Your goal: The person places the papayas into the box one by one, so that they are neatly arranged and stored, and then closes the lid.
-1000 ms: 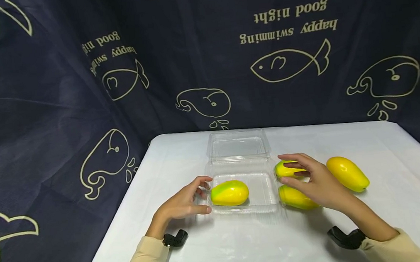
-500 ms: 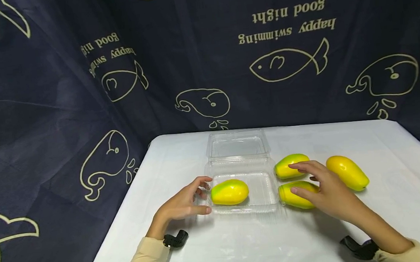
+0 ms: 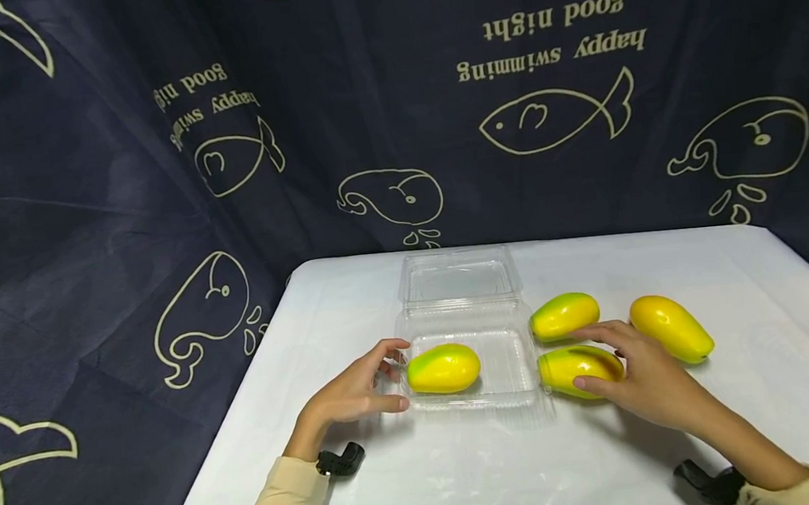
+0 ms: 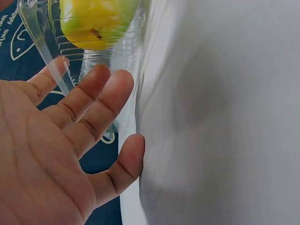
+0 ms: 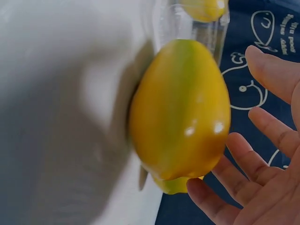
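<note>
- we saw the left hand [image 3: 351,389] at the left edge of the clear container [image 3: 506,364], fingers loosely bent and spread, thumb apart, gripping nothing; we could not tell whether a fingertip touched the plastic
- we saw the right hand [image 3: 643,380] half open round the right end of the front fruit [image 3: 575,370], thumb and fingers parted, without a grip; contact was unclear to us
- we found that yellow-green fruit on the white tabletop [image 3: 467,475], just right of the container
- we saw the inner fruit [image 3: 445,369] lying in the container's left part, its lid [image 3: 459,276] folded back
- we noticed the rear fruit [image 3: 564,317] and the rightmost fruit [image 3: 671,329] farther back
</note>
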A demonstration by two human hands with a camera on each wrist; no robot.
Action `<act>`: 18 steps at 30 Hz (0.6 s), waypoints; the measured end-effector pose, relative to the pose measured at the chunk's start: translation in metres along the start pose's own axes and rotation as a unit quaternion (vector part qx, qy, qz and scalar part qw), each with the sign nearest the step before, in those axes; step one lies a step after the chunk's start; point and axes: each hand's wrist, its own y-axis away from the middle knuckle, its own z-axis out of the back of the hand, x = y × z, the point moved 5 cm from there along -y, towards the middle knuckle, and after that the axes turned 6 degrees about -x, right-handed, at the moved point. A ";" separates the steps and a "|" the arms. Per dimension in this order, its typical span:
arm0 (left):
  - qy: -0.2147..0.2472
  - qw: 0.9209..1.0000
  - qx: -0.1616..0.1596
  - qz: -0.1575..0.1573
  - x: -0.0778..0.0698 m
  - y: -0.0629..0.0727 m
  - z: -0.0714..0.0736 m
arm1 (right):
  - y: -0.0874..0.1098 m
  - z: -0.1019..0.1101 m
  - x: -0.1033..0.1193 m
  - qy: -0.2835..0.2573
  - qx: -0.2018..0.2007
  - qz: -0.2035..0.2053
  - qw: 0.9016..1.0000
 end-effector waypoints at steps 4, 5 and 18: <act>0.001 1.000 0.001 0.001 0.001 0.000 0.000 | 0.002 -0.002 -0.007 -0.023 0.007 -0.008 1.000; 0.001 1.000 0.002 0.001 0.001 -0.001 -0.001 | 0.003 -0.003 -0.008 -0.029 0.010 -0.011 0.999; -0.009 1.000 0.003 0.002 0.000 -0.001 0.000 | 0.005 -0.008 -0.020 -0.005 0.039 -0.035 0.999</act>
